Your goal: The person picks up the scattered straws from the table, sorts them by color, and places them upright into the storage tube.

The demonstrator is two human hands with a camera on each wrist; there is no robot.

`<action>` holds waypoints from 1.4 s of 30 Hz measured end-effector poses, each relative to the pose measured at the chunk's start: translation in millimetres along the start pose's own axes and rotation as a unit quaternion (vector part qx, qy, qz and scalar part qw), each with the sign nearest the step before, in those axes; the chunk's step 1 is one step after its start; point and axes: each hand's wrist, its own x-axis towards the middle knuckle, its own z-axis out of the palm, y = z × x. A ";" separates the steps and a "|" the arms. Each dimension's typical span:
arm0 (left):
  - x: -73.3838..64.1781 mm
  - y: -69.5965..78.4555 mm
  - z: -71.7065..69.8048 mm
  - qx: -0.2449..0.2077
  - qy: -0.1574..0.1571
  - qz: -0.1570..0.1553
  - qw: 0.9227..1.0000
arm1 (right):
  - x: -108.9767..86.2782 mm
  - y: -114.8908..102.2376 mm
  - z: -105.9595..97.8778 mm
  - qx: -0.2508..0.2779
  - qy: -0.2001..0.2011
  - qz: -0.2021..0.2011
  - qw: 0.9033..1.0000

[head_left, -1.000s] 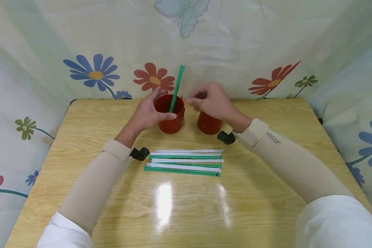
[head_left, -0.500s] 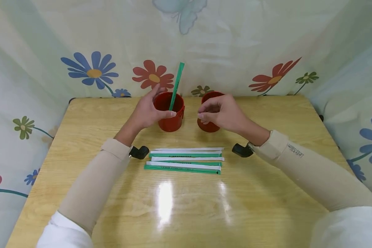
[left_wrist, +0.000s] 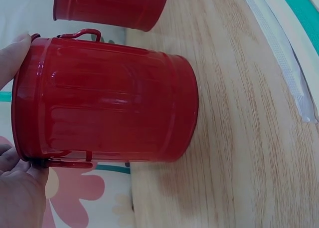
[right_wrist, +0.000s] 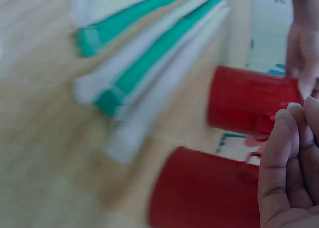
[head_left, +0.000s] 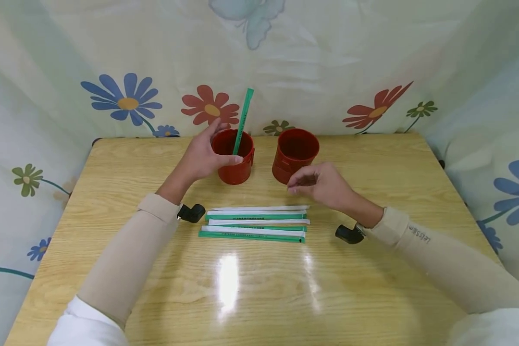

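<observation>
My left hand (head_left: pixel 201 156) holds a small red metal bucket (head_left: pixel 235 174) by its rim, thumb at the near side and fingers at the far side. A green paper-wrapped straw (head_left: pixel 243 120) stands tilted in this bucket, its top well above the rim. To its right is a second red bucket (head_left: pixel 283 166), upright, with no straw visible in it. Just in front of that one hovers my right hand (head_left: pixel 324 185), fingers loosely bent and nothing seen between them. Several green and white wrapped straws (head_left: pixel 253 236) lie side by side on the table, nearer to me.
The wooden table (head_left: pixel 259 293) reaches back to a flower-patterned curtain (head_left: pixel 320 57) right behind the buckets. Black wrist cameras (head_left: pixel 349 234) sit under both sleeves. In the left wrist view the held bucket (left_wrist: pixel 109 98) shows small side handles.
My right hand has come back from between the buckets, passing in front of the right bucket and down toward the loose straws. The left hand keeps its grip on the left bucket.
</observation>
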 end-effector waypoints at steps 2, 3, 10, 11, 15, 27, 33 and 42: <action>-0.4 -0.8 -0.6 -0.001 0.000 -0.002 1.000 | -2.4 8.7 2.7 0.002 -0.005 0.011 1.000; -0.3 -1.1 -0.9 -0.001 0.001 -0.001 1.000 | -3.2 13.3 4.0 0.000 -0.006 0.013 1.000; 0.3 -2.3 -1.9 -0.010 0.001 0.007 1.000 | -10.5 39.0 20.3 -0.027 -0.017 0.021 0.999; 0.0 -2.6 -1.6 -0.011 0.002 0.008 1.000 | -11.7 41.3 23.0 -0.033 -0.016 0.017 0.999; -0.7 -3.2 -0.5 -0.013 0.000 0.003 1.000 | -14.0 45.3 30.4 -0.064 -0.025 0.015 0.998; -1.1 -1.7 -0.6 -0.010 0.001 0.008 1.000 | -17.2 38.9 41.4 -0.225 -0.068 -0.082 0.969; -1.1 -1.5 2.8 -0.011 0.000 0.009 1.000 | -19.1 32.5 46.5 -0.311 -0.105 -0.094 0.940; -1.6 -0.6 1.1 -0.006 0.000 0.007 1.000 | -14.9 25.9 46.5 -0.351 -0.141 -0.087 0.922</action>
